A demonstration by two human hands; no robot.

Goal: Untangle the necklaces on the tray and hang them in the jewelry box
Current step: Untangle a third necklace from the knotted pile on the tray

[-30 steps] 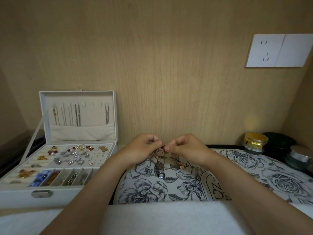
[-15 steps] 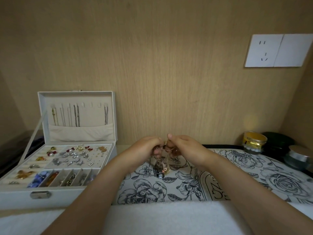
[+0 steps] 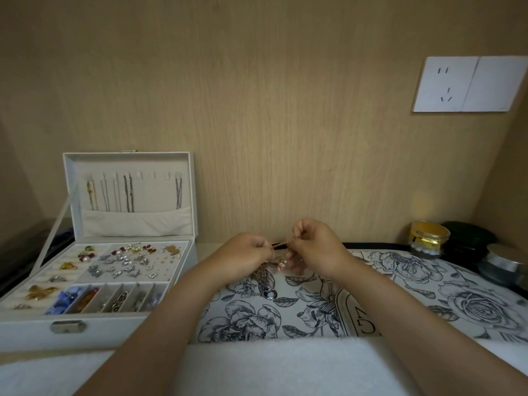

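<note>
Necklaces [image 3: 267, 278] trail in a tangle onto the floral tray [image 3: 428, 295], which sits on a dark bench against a wood-grain wall with a white socket plate [image 3: 445, 84]. The open jewelry box [image 3: 125, 164] stands to the left. The left hand [image 3: 248, 252] and right hand [image 3: 317, 247] each pinch a gold chain [image 3: 288, 240]. Since half a second ago the right hand has risen, stretching the chain between them.

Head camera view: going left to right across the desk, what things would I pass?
Open jewelry box → left hand → right hand → gold-lidded jar → black container → silver-lidded jar.
</note>
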